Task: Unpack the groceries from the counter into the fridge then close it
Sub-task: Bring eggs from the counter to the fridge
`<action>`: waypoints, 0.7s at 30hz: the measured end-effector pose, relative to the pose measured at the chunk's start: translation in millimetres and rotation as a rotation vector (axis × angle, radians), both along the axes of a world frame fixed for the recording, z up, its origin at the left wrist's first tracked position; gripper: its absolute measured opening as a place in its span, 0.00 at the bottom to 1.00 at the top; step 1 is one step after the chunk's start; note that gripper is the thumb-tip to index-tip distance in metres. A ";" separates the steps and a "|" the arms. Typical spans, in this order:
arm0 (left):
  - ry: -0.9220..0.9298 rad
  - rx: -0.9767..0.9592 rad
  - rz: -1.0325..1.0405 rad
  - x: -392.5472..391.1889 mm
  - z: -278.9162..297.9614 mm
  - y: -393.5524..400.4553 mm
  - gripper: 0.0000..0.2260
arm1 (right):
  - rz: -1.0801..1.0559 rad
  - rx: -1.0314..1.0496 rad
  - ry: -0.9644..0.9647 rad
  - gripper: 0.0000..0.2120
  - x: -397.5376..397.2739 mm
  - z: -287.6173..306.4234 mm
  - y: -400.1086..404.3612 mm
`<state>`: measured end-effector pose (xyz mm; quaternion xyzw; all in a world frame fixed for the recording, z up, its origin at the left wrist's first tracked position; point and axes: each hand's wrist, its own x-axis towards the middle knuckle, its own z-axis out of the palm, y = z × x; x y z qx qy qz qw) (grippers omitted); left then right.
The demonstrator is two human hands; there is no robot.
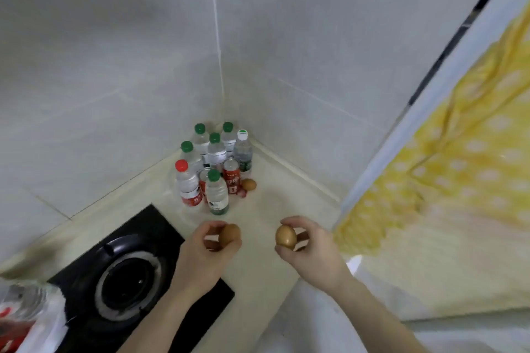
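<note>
Down at the near edge sits the black gas burner [126, 284], and everything else I'll place off it. Just beyond its far right corner my left hand [206, 252] has its fingers curled round a brown egg [229, 235], held above the cream counter [266, 209]. Further right of the burner my right hand [309, 246] pinches a second egg [286, 235] between thumb and fingertips, so both hands are full and neither is squeezing hard, by the look of it. Carrying these well means a light cradle, shells kept apart so they don't knock, and a slow turn toward the fridge, which I can't make out from here; the yellow dotted cloth [447, 180] hangs far right of the burner. Beyond the burner's far corner stands the cluster of water bottles [215, 152], green caps mostly, one red-capped bottle [186, 180] nearest the burner side, with a red can [231, 178] tucked among them. One last loose egg [249, 184] lies just beside that can, along with something pinkish I can't identify. Plenty left to move, I'd say, all bunched into the tiled wall corner [220, 80].
</note>
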<state>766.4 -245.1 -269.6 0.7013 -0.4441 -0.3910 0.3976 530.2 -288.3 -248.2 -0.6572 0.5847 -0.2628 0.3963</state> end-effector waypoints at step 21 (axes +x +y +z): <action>0.286 -0.147 -0.858 -399.1 102.6 77.9 0.15 | -0.847 -0.199 -0.049 0.18 -335.9 113.9 293.4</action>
